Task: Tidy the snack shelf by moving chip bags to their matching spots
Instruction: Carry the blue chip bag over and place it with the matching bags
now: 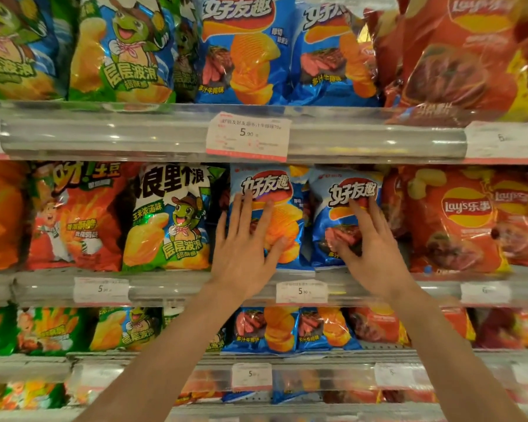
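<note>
Shop, stocked snack shelves (226, 138), price tags (248, 137)

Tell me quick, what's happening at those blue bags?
Left hand flat on left glossy blue chip bag. Right hand spread on right blue chip bag, no grip. Nothing blocking.

Middle shelf (195, 287): two blue chip bags (287, 190) are seen side by side, two hands (244, 254) are laid on them, three price tags (301, 291) are counted below.
</note>
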